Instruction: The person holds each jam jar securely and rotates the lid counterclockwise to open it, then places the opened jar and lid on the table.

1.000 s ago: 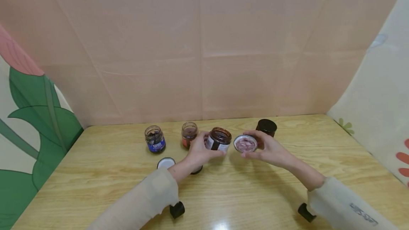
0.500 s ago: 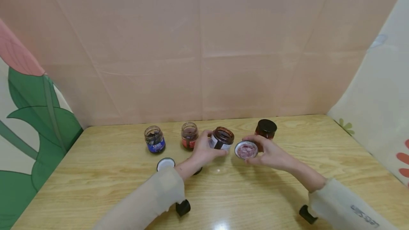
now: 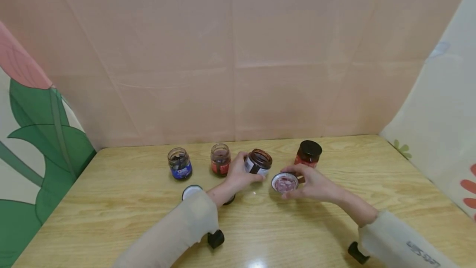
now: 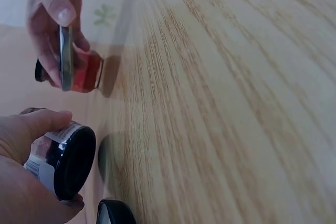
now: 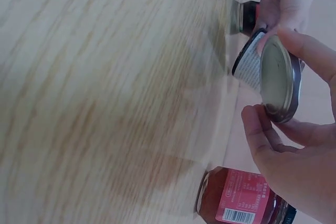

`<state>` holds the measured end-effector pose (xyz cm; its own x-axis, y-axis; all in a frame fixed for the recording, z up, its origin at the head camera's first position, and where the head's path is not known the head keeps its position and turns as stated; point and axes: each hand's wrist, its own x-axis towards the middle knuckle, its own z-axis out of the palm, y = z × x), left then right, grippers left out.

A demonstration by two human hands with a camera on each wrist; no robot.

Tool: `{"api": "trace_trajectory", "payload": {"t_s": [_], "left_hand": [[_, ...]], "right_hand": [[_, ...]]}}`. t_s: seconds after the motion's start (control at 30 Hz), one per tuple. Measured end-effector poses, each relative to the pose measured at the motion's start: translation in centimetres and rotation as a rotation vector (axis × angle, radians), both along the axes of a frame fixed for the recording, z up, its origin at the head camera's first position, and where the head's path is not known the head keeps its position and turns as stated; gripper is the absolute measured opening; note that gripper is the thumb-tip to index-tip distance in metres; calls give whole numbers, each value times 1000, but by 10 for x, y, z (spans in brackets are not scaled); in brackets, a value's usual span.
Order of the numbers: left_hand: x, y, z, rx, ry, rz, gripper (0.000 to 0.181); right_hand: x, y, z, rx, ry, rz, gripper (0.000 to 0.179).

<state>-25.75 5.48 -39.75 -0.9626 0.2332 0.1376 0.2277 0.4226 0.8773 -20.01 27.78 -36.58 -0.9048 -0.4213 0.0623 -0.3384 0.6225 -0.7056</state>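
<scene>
My left hand (image 3: 238, 175) grips an open dark glass jar (image 3: 258, 164) with a white label. The jar leans to the right, and dark residue coats its inner rim. In the left wrist view its black base (image 4: 76, 163) is raised above the wood. To the right, my right hand (image 3: 314, 183) pinches a jar lid (image 3: 285, 183) by its edge between thumb and fingers. The lid's inside faces the head camera and carries pinkish residue. A small gap separates lid and jar in the head view. Behind the right hand stands a capped red-labelled jar (image 3: 308, 154).
Two open jars stand at the back left, one blue-labelled (image 3: 180, 164) and one red-labelled (image 3: 221, 161). A lid with a white inside (image 3: 191, 190) lies partly behind the left sleeve. Another dark lid (image 3: 230, 199) shows beside the left wrist. The wooden table (image 3: 282, 235) meets a pink backdrop.
My left hand has shifted slightly right with the jar. The right hand has lowered the lid toward me, and more of the capped red jar behind it now shows.
</scene>
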Motion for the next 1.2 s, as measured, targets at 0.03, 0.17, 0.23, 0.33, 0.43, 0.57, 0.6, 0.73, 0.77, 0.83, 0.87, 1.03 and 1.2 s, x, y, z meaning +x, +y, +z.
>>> {"api": "trace_trajectory", "payload": {"t_s": [0.03,0.17,0.23,0.33,0.43,0.57,0.6,0.73,0.77,0.83,0.87,1.03,1.2], "left_hand": [[0,0,0,1,-3,0,70],[-2,1,-1,-7,-9,1,73],[-3,2,-1,-9,-19,5,73],[-5,4,-1,-14,-30,11,74],[-6,5,-1,-22,-35,16,73],[-7,7,0,-34,-46,12,73],[-7,8,0,-36,-51,9,73],[-8,10,2,-64,-61,-2,75],[-9,10,2,-75,-58,-2,75],[-9,11,2,-88,-52,2,75],[-9,12,3,-92,-49,6,74],[-8,14,3,-101,-34,15,71],[-8,14,3,-120,-36,24,71]], "right_hand": [[1,0,-1,3,-11,-6,68],[2,-3,-3,40,-13,-26,73],[2,-4,-4,62,-9,-22,74],[1,-8,-5,66,-3,2,75],[2,-12,-6,54,-22,12,76],[5,-15,-6,55,-41,-12,75],[5,-16,-6,60,-39,-20,75],[7,-20,-5,111,-2,-39,75],[7,-21,-4,121,3,-42,75],[7,-23,-4,136,8,-45,76],[7,-24,-4,136,9,-42,76],[6,-30,-8,137,55,-11,73],[6,-35,-12,168,86,-18,71]]}}
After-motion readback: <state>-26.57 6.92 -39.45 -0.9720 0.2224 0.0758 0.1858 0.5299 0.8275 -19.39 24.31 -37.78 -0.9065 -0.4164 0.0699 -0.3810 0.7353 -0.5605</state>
